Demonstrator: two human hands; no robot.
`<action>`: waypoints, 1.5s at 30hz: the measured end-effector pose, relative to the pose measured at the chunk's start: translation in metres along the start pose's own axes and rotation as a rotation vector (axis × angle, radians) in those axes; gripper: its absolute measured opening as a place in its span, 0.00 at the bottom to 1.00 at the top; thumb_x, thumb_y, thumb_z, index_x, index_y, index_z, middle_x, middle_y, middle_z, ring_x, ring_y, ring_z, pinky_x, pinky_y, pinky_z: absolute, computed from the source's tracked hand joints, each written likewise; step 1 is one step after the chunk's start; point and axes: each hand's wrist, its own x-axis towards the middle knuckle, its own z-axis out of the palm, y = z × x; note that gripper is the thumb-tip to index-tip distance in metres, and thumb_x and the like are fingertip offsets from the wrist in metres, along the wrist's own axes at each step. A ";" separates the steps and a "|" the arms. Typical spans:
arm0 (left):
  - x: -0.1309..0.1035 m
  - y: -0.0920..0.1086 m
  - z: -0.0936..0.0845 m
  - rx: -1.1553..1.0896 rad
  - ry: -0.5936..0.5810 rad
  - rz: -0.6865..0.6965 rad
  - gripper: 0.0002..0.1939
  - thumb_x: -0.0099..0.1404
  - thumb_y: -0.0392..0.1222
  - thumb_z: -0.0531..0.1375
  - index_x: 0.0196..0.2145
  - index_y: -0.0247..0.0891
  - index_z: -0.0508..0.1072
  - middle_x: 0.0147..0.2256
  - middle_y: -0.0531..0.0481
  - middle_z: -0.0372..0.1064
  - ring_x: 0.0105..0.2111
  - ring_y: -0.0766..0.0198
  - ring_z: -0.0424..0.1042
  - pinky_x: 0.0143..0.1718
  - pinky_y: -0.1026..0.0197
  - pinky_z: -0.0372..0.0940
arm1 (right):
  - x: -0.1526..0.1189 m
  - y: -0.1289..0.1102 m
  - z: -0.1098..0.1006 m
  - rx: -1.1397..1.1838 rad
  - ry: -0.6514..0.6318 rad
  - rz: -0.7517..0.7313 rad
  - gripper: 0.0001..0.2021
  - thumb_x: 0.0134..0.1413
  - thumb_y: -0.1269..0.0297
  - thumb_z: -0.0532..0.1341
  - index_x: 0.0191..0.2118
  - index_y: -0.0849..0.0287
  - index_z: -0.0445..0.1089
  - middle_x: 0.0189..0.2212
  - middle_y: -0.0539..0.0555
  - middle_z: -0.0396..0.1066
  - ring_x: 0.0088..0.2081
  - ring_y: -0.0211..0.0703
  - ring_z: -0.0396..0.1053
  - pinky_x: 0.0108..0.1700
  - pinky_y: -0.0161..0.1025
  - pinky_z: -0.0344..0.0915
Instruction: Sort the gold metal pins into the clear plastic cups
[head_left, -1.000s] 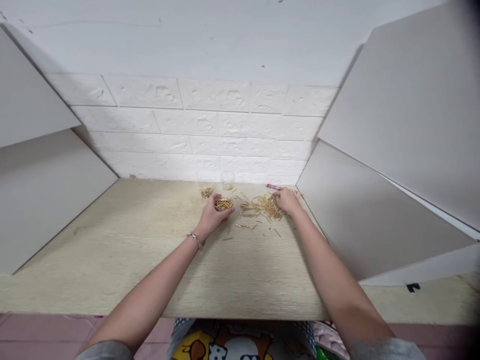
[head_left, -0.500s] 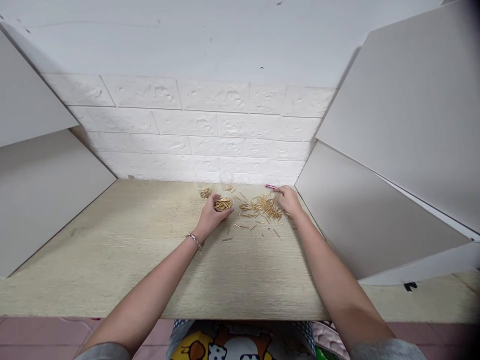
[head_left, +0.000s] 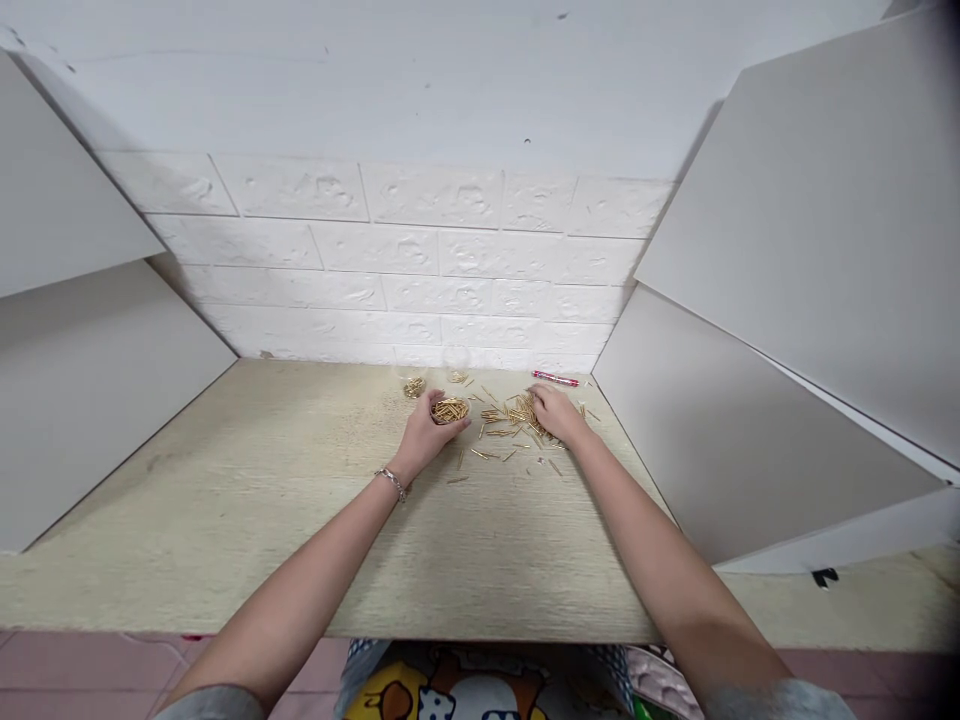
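Note:
My left hand (head_left: 427, 432) is wrapped round a small clear cup full of gold pins (head_left: 450, 410) on the pale wooden table (head_left: 285, 480). To the right of the cup lies a loose heap of gold pins (head_left: 499, 415). My right hand (head_left: 556, 412) rests over the right part of this heap, its fingers bent down on the pins; whether it grips any is too small to tell. A red pen (head_left: 555, 378) lies behind my right hand, near the wall.
Two more clear cups stand by the wall, one with gold pins (head_left: 414, 386), the other with a few pins (head_left: 457, 376). Grey panels lean at the left (head_left: 112, 400) and right (head_left: 675, 430). A small black piece (head_left: 825, 578) lies at the far right.
My right hand has moved left from beside the red pen onto the pin heap, and the pen now shows in full. My left hand still holds the cup.

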 end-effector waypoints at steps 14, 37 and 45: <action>-0.001 0.000 0.001 -0.019 0.005 -0.005 0.33 0.46 0.51 0.64 0.48 0.36 0.60 0.48 0.41 0.63 0.47 0.57 0.65 0.48 0.56 0.60 | 0.010 -0.002 0.003 -0.133 -0.067 -0.047 0.18 0.52 0.77 0.48 0.46 0.64 0.68 0.52 0.61 0.60 0.55 0.45 0.55 0.55 0.40 0.50; -0.003 0.003 0.000 -0.018 0.012 -0.005 0.33 0.47 0.51 0.64 0.47 0.37 0.60 0.49 0.42 0.62 0.48 0.57 0.64 0.49 0.57 0.59 | 0.033 -0.012 0.000 -0.224 -0.097 0.046 0.12 0.53 0.69 0.53 0.37 0.58 0.74 0.46 0.57 0.65 0.48 0.45 0.61 0.48 0.37 0.54; 0.000 0.000 -0.001 -0.004 0.010 0.022 0.34 0.47 0.49 0.64 0.49 0.36 0.59 0.49 0.41 0.62 0.49 0.56 0.63 0.50 0.57 0.59 | 0.029 -0.026 0.004 -0.327 -0.081 0.029 0.13 0.56 0.72 0.49 0.38 0.63 0.70 0.40 0.60 0.67 0.44 0.47 0.59 0.46 0.40 0.52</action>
